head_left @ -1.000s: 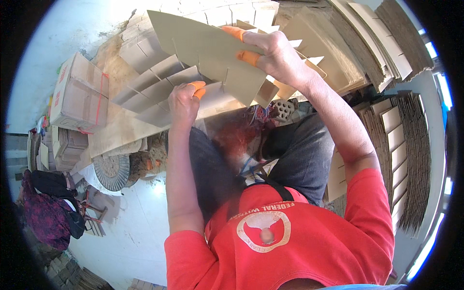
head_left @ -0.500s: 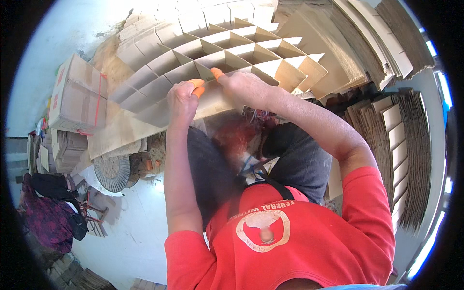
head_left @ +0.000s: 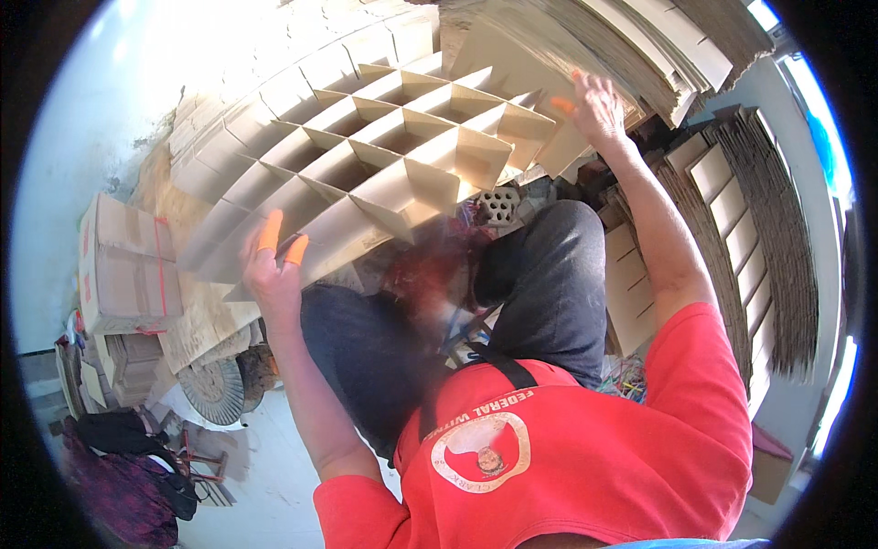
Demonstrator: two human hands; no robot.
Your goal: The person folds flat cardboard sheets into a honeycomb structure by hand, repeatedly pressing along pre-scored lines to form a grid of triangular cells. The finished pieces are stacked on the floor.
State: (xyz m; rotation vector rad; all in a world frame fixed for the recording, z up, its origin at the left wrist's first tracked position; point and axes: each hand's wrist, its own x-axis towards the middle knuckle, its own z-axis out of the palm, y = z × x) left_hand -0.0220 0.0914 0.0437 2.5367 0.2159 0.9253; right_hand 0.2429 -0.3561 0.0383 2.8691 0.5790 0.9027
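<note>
A cardboard divider grid (head_left: 366, 146) of interlocked slotted strips stands with its cells upward, its near corner jutting past the board toward my knees. Against its near left side is my left hand (head_left: 271, 274), orange covers on two fingers that are apart and touch or nearly touch the strip; some fingers are blurred. My right hand (head_left: 599, 114) is raised beyond the grid's right end, fingers spread, holding nothing, with an orange cover on the thumb side. It is nearest a flat cardboard sheet (head_left: 485, 46) behind the grid.
A taped cardboard box (head_left: 133, 265) stands at the left on the wooden board (head_left: 206, 325). Stacked cardboard strips (head_left: 777, 247) fill the right side, with more stacks (head_left: 640, 46) at the far right. A round ribbed grey object (head_left: 210, 389) sits below the board.
My hands have moved apart: the left toward the left and nearer me, the right up and to the right. The grid has turned and its near corner now reaches further toward me.
</note>
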